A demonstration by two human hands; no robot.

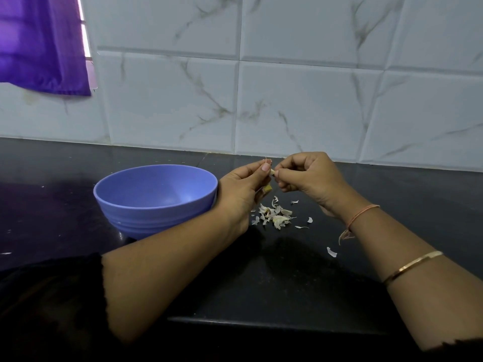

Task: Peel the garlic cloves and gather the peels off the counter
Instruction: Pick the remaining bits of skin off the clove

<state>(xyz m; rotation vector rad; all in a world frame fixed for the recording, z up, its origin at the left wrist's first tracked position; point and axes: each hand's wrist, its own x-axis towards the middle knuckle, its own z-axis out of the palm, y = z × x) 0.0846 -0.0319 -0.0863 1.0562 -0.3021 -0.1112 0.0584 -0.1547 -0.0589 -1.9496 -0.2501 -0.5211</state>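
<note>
A smooth round blue bowl stands on the glossy black worktop at 9 o'clock of the left hand. That hand's fingers and those of the right hand are closed together on a small pale garlic clove held above the worktop; its long axis cannot be told. Thin, papery white peels lie scattered at 6 o'clock of the clove.

The garlic clove is almost wholly hidden between the fingertips of the left hand and right hand; only a pale sliver shows. A yellowish bit under the left palm is too small to identify. The left forearm covers the bowl's near right side. The purple curtain runs off the far left edge.
</note>
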